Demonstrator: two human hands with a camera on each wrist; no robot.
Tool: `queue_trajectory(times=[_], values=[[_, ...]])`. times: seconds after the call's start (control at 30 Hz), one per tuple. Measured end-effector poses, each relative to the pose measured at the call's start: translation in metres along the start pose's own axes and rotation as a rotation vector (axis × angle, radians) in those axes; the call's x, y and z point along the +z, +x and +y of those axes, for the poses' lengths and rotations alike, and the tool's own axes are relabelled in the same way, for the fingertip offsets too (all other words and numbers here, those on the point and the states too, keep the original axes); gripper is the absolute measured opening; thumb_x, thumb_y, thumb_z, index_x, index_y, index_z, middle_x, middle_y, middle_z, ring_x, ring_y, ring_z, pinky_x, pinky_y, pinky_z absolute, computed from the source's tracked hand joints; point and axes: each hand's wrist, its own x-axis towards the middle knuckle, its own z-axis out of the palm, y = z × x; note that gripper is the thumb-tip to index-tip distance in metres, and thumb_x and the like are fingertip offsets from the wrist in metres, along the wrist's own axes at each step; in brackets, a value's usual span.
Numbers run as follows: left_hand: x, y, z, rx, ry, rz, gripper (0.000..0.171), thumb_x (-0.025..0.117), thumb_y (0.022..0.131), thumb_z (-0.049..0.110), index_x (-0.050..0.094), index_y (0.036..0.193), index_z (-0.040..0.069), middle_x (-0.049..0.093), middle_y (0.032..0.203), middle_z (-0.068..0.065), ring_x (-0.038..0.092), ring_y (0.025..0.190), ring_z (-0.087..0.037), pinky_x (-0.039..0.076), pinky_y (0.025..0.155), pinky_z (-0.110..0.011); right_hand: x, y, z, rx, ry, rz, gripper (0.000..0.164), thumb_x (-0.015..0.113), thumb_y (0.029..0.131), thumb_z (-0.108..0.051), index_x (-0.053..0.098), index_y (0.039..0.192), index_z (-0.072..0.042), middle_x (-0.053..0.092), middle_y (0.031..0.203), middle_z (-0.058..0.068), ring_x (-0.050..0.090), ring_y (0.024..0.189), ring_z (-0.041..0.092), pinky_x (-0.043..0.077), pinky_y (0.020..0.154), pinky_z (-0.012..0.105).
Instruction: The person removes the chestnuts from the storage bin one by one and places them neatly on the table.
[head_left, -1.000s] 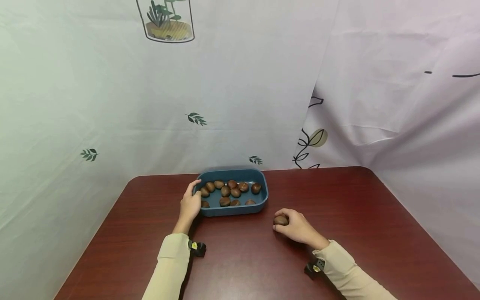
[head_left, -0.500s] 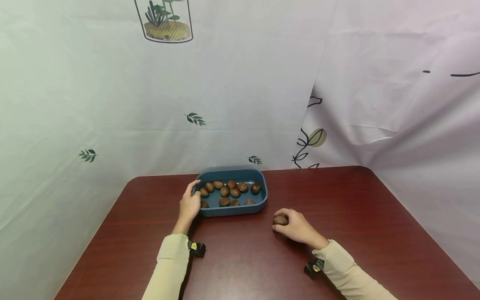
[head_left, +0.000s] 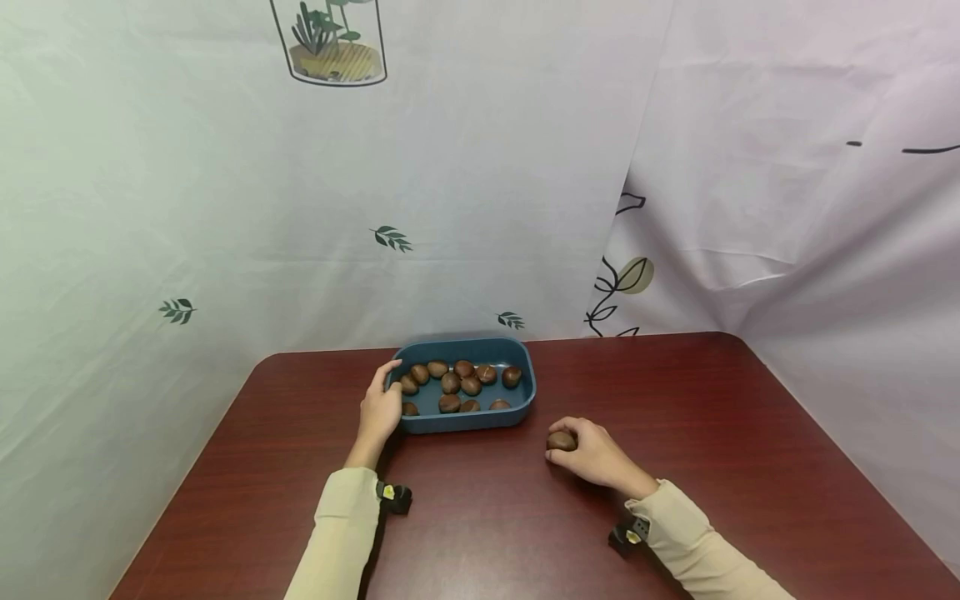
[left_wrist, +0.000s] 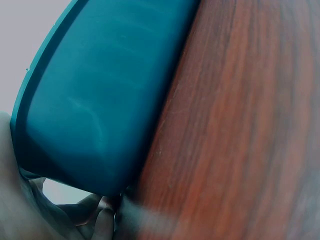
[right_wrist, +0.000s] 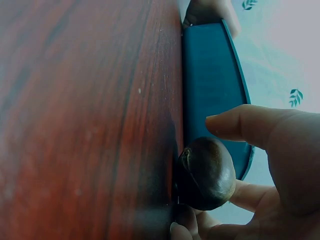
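At the back middle of the table stands a blue plastic box (head_left: 468, 421) holding several brown chestnuts (head_left: 450, 403). My left hand (head_left: 381, 410) grips the box's left end; in the left wrist view its curled fingers (left_wrist: 103, 222) show below the box's corner. To the right of the box and apart from it, my right hand (head_left: 592, 454) has its fingers curled round a single chestnut (head_left: 561, 441) low at the table. In the right wrist view a narrow gap shows between the thumb (right_wrist: 240, 122) and this chestnut. The far fingers are partly hidden behind it.
The dark red wooden table (head_left: 480, 517) has its back edge just behind the box. A pale printed cloth (head_left: 480, 208) hangs behind and at both sides. Each wrist wears a small black camera, such as the left one (head_left: 401, 500).
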Motion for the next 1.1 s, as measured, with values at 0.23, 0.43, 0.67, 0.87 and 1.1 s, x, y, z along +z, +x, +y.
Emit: queue_trajectory(times=[0.23,0.43,0.67,0.87,1.1], values=[[0.0002,0.0001,-0.0007,-0.008,-0.004,-0.002,0.045,0.037,0.103,0.019,0.045,0.146,0.030,0.039,0.064,-0.004,0.025,0.046,-0.015,0.028,0.048,-0.031,0.0001,-0.0001,0.0011,-0.005,-0.002,0.000,0.031,0.079,0.080,-0.018,0.071,0.109,-0.010,0.064,0.096,0.002,0.054,0.081,0.014,0.045,0.072,0.035],[0.0005,0.0011,-0.0011,-0.004,0.000,0.004,0.045,0.037,0.102,0.020,0.046,0.145,0.031,0.041,0.068,-0.006,0.026,0.048,-0.016,0.030,0.051,-0.032,0.0000,-0.0005,0.0007,-0.006,-0.008,0.003,0.031,0.079,0.080,-0.018,0.071,0.109,-0.009,0.064,0.096,0.002,0.054,0.081,0.014,0.045,0.072,0.035],[-0.0002,-0.0001,-0.0007,-0.003,0.002,0.008,0.045,0.037,0.102,0.020,0.046,0.145,0.030,0.042,0.067,-0.006,0.025,0.047,-0.015,0.029,0.049,-0.031,0.0005,-0.0021,-0.0005,-0.001,-0.021,0.005,0.032,0.079,0.080,-0.019,0.071,0.109,-0.010,0.064,0.097,0.002,0.054,0.083,0.015,0.045,0.073,0.035],[-0.0002,0.0001,-0.0004,-0.003,0.002,0.005,0.046,0.037,0.102,0.020,0.046,0.146,0.030,0.042,0.067,-0.005,0.025,0.046,-0.015,0.028,0.048,-0.030,0.0014,-0.0025,-0.0002,-0.002,-0.024,0.011,0.032,0.080,0.079,-0.019,0.071,0.109,-0.010,0.064,0.097,0.002,0.055,0.084,0.015,0.045,0.075,0.036],[-0.0002,-0.0002,-0.0008,-0.004,0.002,0.004,0.045,0.036,0.102,0.020,0.046,0.146,0.030,0.042,0.069,-0.006,0.026,0.047,-0.015,0.029,0.048,-0.030,0.0014,-0.0029,0.0000,-0.001,-0.018,0.009,0.032,0.080,0.080,-0.019,0.071,0.109,-0.010,0.064,0.097,0.002,0.054,0.083,0.015,0.045,0.073,0.036]])
